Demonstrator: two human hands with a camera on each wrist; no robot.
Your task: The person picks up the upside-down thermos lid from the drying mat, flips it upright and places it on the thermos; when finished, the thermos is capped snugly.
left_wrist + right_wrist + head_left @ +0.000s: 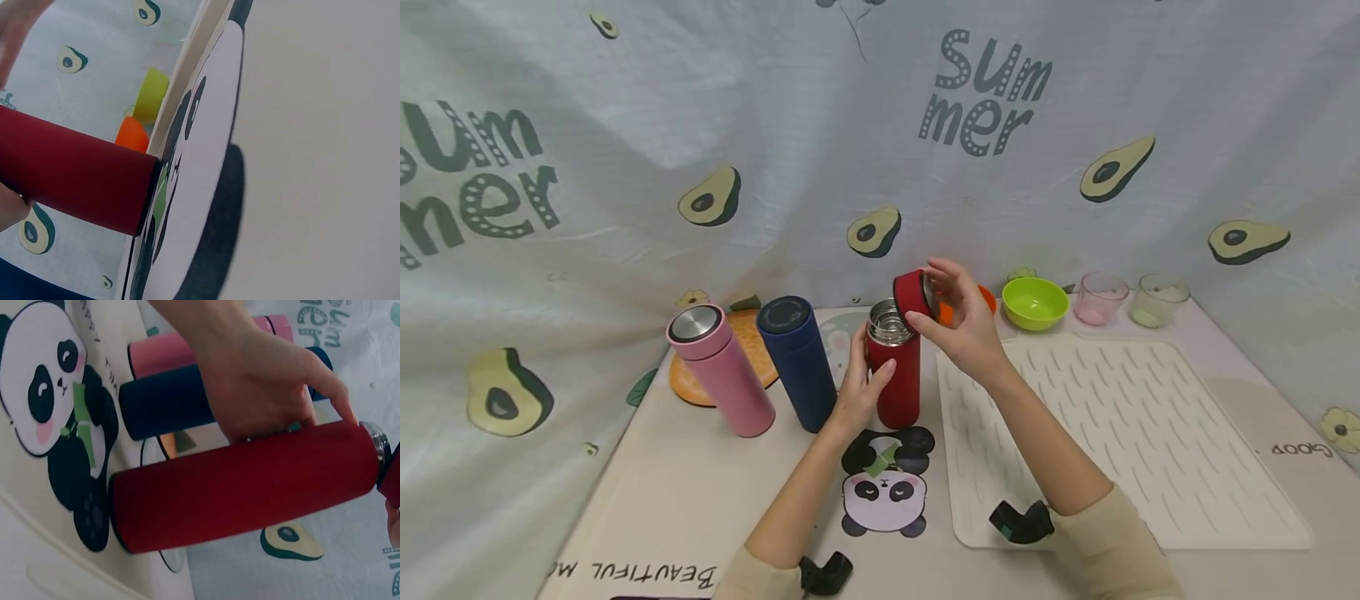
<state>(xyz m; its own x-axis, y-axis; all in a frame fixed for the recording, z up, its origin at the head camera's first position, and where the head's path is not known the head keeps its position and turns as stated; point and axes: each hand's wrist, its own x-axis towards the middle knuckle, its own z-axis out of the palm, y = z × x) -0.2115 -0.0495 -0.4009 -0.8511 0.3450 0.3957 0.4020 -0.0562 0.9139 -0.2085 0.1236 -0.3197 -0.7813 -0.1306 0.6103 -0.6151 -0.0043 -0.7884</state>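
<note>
Red flask (896,379): upright on the worktop (700,492), just behind the panda print (885,492); steel mouth uncovered. Left hand (859,392) curls round its body from the left, thumb across the front. Red lid (912,295): off the flask, tilted on edge just above and right of the mouth, pinched in the fingers of the right hand (964,321).
Blue flask (797,362): capped, upright, just left of the red one, behind the left hand.
Pink flask (719,369): upright, left of the blue, silver-topped.
Round orange mat (752,346): behind both.
White ridged drying mat (1120,433): right of the red flask.
Green bowl (1034,302), pink cup (1101,297), clear cup (1157,300): along the back edge; an orange item (987,297) shows behind the right hand.
Avocado-print cloth (880,150): backdrop.
</note>
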